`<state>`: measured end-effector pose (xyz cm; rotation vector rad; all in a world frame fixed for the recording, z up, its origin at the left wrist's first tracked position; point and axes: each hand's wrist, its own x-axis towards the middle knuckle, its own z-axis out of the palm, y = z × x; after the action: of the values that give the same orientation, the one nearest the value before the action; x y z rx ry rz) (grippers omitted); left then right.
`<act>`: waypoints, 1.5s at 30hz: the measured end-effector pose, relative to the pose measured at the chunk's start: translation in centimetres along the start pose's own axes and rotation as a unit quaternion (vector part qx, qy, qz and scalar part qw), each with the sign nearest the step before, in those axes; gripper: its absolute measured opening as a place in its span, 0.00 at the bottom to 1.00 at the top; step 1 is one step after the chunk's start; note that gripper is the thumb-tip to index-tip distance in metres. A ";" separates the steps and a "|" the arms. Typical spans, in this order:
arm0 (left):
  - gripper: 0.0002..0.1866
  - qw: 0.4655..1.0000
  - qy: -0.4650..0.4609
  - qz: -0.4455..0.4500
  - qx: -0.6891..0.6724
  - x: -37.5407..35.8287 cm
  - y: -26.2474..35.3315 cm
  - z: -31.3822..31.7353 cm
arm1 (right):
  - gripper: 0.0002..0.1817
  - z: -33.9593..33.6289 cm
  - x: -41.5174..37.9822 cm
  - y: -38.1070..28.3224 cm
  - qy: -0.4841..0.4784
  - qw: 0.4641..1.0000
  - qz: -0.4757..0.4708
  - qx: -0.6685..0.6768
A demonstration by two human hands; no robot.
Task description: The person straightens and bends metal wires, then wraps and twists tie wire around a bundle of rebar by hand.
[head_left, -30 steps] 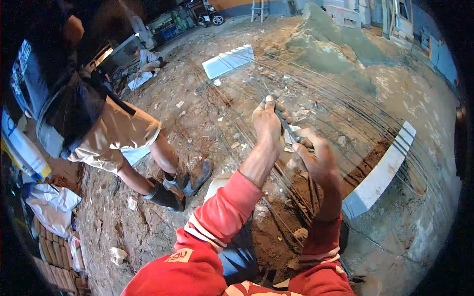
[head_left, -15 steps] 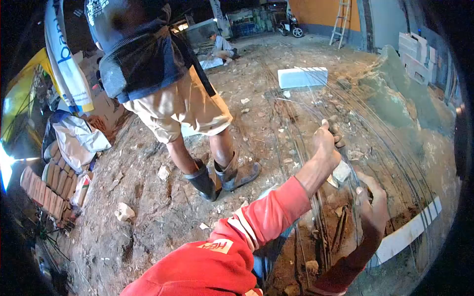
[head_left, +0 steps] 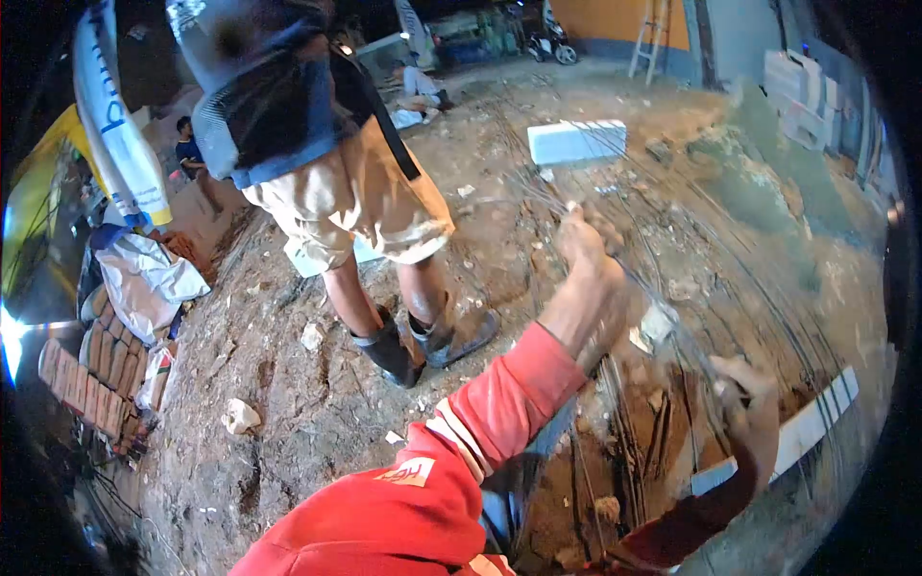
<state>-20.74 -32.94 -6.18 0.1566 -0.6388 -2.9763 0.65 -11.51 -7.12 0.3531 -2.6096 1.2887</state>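
Both my arms reach forward in red sleeves over the ground. My left hand (head_left: pixel 590 252) is closed around thin steel rods (head_left: pixel 690 346), which run blurred between my two hands. Lower and to the right, my right hand (head_left: pixel 751 396) has its fingers curled round the same rods. More long rods (head_left: pixel 629 451) lie on the soil below and beyond my hands. A small white chunk (head_left: pixel 659 323) sits on the ground between my hands. Beside my right wrist lies a long white block (head_left: pixel 816 422), with rods crossing it.
A person in beige shorts (head_left: pixel 360 197) and rubber boots stands just left of my arm. Further off are a white block (head_left: pixel 576 142) under rod ends, a heap of grey sand (head_left: pixel 759 182), a ladder (head_left: pixel 650 40) and a motorbike (head_left: pixel 554 43). Stacked bricks (head_left: pixel 86 370) stand at left.
My left hand has moved left and slightly up with the rods. My right hand has shifted right and down, widening the distance between my hands. A seated person has come into view behind the standing one.
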 end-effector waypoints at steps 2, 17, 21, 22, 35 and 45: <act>0.10 0.998 -0.019 -0.052 0.013 0.8 0.3 -0.7 | 0.13 0.1 -2.0 1.6 0.149 0.981 -0.077 -0.098; 0.17 0.995 -0.066 -0.073 0.012 -0.7 -0.1 0.7 | 0.20 -1.4 -3.4 2.8 0.135 0.988 0.051 -0.060; 0.21 0.997 -0.022 -0.029 0.070 -1.0 -0.6 1.0 | 0.19 -1.6 -4.5 4.1 0.171 0.979 0.064 -0.091; 0.21 0.997 -0.035 -0.017 0.073 -1.0 -0.6 0.9 | 0.18 -1.6 -4.6 4.3 0.179 0.977 0.074 -0.091; 0.23 0.996 0.029 -0.041 0.069 0.6 1.8 0.0 | 0.23 -2.9 -6.8 5.2 0.163 0.972 0.144 -0.084; 0.15 0.995 -0.085 -0.032 0.035 1.8 1.2 -0.7 | 0.18 -2.0 -6.0 2.3 0.253 0.951 0.016 -0.178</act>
<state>-22.40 -34.51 -6.45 -0.0732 -0.7720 -3.0526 5.76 -7.85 -9.38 -0.0765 -2.3310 0.7552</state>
